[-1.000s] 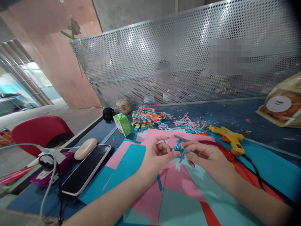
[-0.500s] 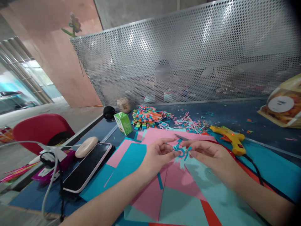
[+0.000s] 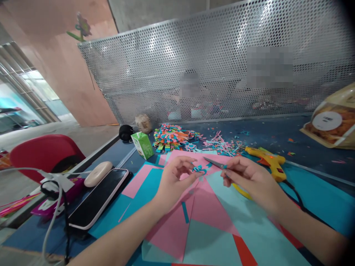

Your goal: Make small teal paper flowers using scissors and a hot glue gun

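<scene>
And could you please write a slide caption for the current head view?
The left hand holds a small blue paper piece above coloured sheets, with a yellow glue gun nearby.

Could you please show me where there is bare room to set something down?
Bare paper shows on the teal sheet right of the glue gun and the pale blue sheet left of the red strip. Crowded: around the left hand, right hand and scissors, and from the carton through paper trimmings to the glue gun.

white glare on perforated screen (image 3: 219, 62)
</scene>
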Tool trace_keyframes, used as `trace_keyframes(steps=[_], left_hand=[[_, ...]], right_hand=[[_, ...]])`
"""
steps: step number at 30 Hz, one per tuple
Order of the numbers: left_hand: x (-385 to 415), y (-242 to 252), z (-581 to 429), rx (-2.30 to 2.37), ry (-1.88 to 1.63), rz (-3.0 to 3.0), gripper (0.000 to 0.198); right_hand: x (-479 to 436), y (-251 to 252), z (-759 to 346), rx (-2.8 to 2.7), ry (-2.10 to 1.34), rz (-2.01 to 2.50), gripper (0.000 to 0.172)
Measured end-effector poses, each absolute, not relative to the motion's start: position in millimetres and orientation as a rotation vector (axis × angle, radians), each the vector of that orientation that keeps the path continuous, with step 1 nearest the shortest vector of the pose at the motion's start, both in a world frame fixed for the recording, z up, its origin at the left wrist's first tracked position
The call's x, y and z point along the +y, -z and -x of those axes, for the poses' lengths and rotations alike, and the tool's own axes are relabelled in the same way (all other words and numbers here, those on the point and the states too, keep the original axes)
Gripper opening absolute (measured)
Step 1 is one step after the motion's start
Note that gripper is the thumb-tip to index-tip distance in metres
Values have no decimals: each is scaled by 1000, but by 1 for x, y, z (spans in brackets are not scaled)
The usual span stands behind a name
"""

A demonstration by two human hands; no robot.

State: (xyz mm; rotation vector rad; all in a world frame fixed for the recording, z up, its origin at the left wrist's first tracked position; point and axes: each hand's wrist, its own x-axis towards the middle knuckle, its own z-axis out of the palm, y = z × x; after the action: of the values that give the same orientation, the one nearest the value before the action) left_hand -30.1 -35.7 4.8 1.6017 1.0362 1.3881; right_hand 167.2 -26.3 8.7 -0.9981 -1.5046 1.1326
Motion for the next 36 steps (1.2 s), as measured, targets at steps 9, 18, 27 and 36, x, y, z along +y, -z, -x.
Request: trace_keyframes(steps=[9, 18, 27, 36], left_hand=[[-34, -13, 47, 851, -1531, -2782, 21], [-50, -22, 45, 546, -1493, -3081, 18], [-51, -27, 48, 571, -1438, -3124, 21], [-55, -34, 44, 611, -1406, -3158, 15]], right_hand=[[-43, -14, -177, -1919, -79, 993, 11], [-57, -19, -184, -2124, 411, 609, 21], [-59, -22, -186, -2181, 370, 545, 27], [-61, -14, -190, -2244, 323, 579, 31]])
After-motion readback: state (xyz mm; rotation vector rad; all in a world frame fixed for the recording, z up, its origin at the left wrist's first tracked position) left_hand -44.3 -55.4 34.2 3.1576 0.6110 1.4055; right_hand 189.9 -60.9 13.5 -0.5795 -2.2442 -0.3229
